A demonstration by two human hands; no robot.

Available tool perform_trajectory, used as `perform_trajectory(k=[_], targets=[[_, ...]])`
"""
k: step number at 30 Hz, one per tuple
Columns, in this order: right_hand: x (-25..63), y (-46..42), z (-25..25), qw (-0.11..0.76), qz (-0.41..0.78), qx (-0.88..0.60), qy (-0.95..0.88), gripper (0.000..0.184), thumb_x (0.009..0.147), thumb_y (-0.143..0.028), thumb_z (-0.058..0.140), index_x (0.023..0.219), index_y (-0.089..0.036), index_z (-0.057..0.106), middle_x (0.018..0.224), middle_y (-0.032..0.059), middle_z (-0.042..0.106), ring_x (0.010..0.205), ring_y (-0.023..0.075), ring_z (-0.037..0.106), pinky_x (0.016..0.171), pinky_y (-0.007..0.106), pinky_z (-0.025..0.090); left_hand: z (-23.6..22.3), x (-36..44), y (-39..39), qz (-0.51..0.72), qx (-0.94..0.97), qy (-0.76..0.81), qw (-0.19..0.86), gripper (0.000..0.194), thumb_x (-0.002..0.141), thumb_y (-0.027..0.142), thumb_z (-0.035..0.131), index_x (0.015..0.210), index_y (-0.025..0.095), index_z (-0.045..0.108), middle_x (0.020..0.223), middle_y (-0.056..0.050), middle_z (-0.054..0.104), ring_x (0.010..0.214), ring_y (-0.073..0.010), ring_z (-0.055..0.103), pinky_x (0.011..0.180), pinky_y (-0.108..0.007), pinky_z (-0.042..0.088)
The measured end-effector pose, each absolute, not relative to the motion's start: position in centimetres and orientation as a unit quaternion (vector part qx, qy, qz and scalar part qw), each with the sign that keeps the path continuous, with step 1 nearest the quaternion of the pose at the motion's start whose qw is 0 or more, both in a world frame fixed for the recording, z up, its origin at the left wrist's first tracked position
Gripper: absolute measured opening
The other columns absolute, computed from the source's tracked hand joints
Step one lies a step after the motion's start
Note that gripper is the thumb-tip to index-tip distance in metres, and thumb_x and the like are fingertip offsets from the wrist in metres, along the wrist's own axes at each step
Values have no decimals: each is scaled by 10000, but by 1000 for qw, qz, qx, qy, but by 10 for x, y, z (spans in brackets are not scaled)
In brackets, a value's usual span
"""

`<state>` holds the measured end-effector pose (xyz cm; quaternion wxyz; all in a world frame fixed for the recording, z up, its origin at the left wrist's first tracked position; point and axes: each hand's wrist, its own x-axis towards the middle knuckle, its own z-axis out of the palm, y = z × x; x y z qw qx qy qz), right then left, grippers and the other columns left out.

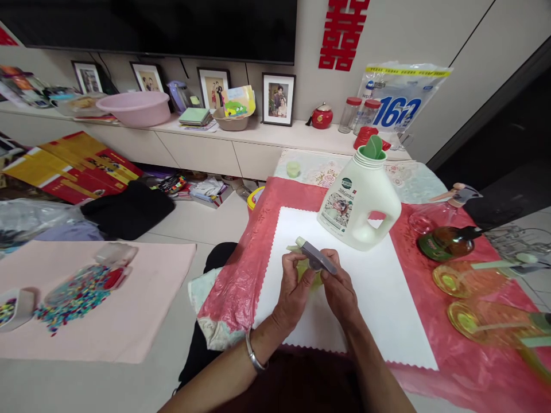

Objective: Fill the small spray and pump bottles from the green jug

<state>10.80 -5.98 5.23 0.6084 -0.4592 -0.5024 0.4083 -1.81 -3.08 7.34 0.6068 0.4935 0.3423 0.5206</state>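
Note:
Both of my hands grip a spray bottle [317,256] with a grey trigger head, a pale green nozzle and a yellowish body that is mostly covered by my fingers. My left hand [295,289], with a silver bangle at the wrist, is closed around its left side. On the other side, my right hand [342,289] is closed at the back end of the grey head. Below them lies a white sheet with a scalloped edge [379,321]. A large pale green detergent jug [364,198] stands upright beyond my hands, with a green piece tilted in its mouth.
On the pink table covering [413,304] at right lie several bottles, including yellow spray bottles [486,321] and a dark green pump bottle [447,244]. A small green cap [293,168] sits at the back. Colourful beads [73,298] are spread on a pink cloth at left.

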Motion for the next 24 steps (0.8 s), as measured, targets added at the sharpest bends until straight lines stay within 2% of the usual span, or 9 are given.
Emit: perform_trajectory(k=[5,11,14,16,20,24], targets=[[104,-57,52,642,382,-441,-497,202,995,-398,668,1159,-286,705,1076,47,426,1009,169,466,858,264,428,70,-17,-32,519,502,345,600,378,943,615,584,1065,264,515,1095,-30,569,1043,-208,554,936,-389,459],[97,-56,58,657,353,-451,-489,203,972,-371,708,1168,-317,699,1078,34,452,1036,165,473,898,263,427,69,-16,-30,529,516,361,569,393,962,644,519,1045,260,515,1050,-31,572,988,-200,561,904,-372,472],[97,-56,62,640,358,-456,-504,278,977,-399,694,1240,-309,707,1082,52,465,1055,185,478,914,288,437,70,-15,-30,527,513,365,571,397,960,649,518,1033,259,514,1027,-26,562,967,-195,560,889,-364,481],[97,-57,64,635,359,-458,-508,300,974,-417,694,1253,-310,714,1072,55,459,1041,188,480,887,287,450,71,-15,-31,521,509,370,576,402,957,652,521,1021,255,512,1011,-24,553,945,-191,561,866,-356,489],[93,-56,63,651,345,-469,-487,219,946,-378,729,1155,-315,742,1031,37,439,957,161,485,808,256,448,70,-14,-31,525,498,376,579,402,952,650,534,1016,255,504,992,-19,549,917,-184,571,828,-340,502],[86,-54,61,669,321,-479,-469,271,880,-324,792,1145,-321,736,1023,24,458,955,156,499,808,248,439,64,-17,-29,516,489,373,596,367,964,620,540,1039,262,503,986,-9,566,898,-173,581,823,-330,502]])
